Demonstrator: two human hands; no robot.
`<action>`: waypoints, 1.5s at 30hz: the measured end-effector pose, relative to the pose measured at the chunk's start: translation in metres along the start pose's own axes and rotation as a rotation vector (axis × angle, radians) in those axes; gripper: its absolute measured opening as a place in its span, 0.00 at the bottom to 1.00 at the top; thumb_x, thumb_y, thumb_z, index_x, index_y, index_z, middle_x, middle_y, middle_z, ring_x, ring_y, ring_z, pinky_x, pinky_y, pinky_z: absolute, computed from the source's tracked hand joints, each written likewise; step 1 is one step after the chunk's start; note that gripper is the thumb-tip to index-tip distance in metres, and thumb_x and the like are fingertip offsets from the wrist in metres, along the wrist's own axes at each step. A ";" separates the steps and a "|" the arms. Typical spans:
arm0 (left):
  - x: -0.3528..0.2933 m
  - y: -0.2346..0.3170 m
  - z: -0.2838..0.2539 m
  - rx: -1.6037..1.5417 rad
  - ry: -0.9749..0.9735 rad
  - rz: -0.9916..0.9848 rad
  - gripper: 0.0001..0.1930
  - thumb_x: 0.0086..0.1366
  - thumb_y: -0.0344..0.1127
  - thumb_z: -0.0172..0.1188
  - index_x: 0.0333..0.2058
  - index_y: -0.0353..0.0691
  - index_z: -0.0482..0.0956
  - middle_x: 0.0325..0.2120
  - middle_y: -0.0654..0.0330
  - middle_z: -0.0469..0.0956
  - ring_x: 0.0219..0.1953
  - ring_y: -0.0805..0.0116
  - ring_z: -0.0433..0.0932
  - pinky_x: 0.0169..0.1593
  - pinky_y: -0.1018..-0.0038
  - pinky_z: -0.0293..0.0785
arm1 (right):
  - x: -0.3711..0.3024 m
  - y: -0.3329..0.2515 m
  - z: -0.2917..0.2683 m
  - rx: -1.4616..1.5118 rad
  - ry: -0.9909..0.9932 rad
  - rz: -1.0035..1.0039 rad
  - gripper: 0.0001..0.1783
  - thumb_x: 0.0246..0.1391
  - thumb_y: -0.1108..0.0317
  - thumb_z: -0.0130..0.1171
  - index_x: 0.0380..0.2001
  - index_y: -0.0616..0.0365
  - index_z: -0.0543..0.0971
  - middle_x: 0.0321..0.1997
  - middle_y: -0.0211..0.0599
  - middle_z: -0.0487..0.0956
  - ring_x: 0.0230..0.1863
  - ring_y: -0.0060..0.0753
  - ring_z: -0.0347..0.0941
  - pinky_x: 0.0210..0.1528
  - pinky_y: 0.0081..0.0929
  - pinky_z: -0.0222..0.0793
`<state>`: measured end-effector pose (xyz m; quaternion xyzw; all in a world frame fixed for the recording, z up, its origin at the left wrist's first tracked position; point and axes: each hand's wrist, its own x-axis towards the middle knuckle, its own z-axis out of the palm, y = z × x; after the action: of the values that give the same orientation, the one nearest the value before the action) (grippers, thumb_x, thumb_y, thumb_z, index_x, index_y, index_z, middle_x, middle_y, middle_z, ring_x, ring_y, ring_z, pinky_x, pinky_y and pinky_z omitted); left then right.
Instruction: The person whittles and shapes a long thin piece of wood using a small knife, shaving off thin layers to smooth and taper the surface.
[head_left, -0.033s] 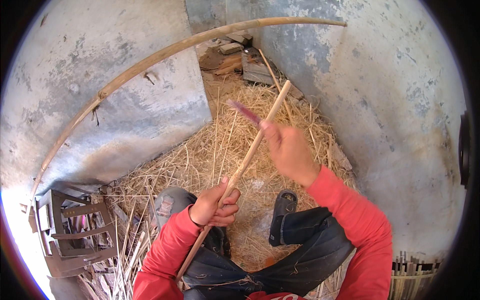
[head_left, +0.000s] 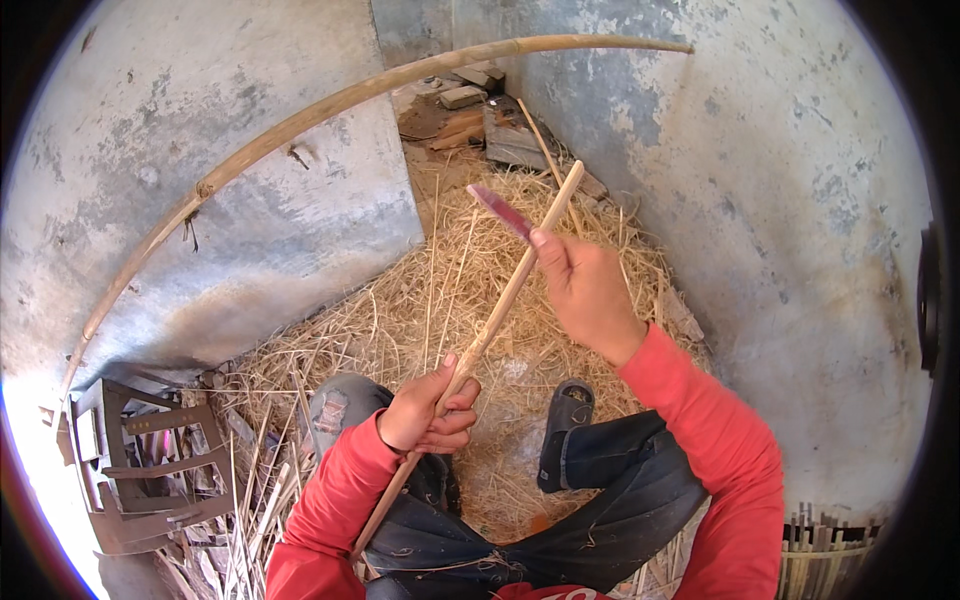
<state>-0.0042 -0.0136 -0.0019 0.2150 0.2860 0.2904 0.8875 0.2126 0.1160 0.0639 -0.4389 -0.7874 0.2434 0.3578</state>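
Observation:
A long pale wooden stick slants up and away from my lap. My left hand is wrapped around it above my thigh. My right hand is closed on a knife beside the stick's upper part, its handle hidden in the fist. The knife's reddish blade points up and left, crossing the stick near its far end. Whether the edge touches the wood I cannot tell.
Straw-like shavings cover the floor around my legs. A long bent pole arches against the wall. A broken wooden chair lies at the left, and bricks sit in the far corner. Upright slats stand at the lower right.
My right hand has shifted slightly right and down with the knife, and the blade shows more sharply. My left hand and the stick stay in place.

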 end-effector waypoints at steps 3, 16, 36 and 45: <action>-0.001 0.000 0.001 -0.003 0.019 -0.001 0.31 0.75 0.70 0.31 0.24 0.51 0.58 0.10 0.73 0.51 0.09 0.83 0.45 0.10 0.82 0.43 | -0.010 0.001 0.004 -0.063 -0.032 -0.011 0.26 0.73 0.52 0.49 0.30 0.63 0.81 0.15 0.51 0.72 0.17 0.56 0.72 0.21 0.46 0.64; 0.001 -0.001 -0.005 -0.175 0.065 -0.003 0.30 0.77 0.67 0.30 0.24 0.51 0.58 0.10 0.72 0.51 0.08 0.81 0.46 0.10 0.81 0.44 | -0.055 -0.012 0.050 0.236 -0.347 0.160 0.30 0.74 0.51 0.48 0.25 0.66 0.78 0.13 0.48 0.68 0.13 0.39 0.64 0.21 0.40 0.61; 0.019 -0.017 -0.007 0.325 0.439 0.349 0.29 0.79 0.61 0.37 0.25 0.44 0.63 0.13 0.69 0.56 0.12 0.78 0.53 0.18 0.77 0.50 | -0.034 -0.022 0.033 0.293 -0.329 0.031 0.10 0.54 0.67 0.66 0.24 0.62 0.80 0.16 0.49 0.73 0.16 0.47 0.69 0.23 0.40 0.63; 0.000 0.004 -0.008 0.025 0.291 0.235 0.29 0.78 0.64 0.33 0.25 0.47 0.60 0.11 0.71 0.52 0.09 0.80 0.48 0.13 0.79 0.45 | -0.037 -0.022 0.022 0.304 -0.343 -0.042 0.10 0.52 0.66 0.67 0.29 0.63 0.81 0.16 0.44 0.73 0.17 0.40 0.69 0.23 0.37 0.64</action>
<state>-0.0108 -0.0085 -0.0058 0.2135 0.3879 0.4166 0.7940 0.1978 0.0720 0.0527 -0.3160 -0.8000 0.4227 0.2856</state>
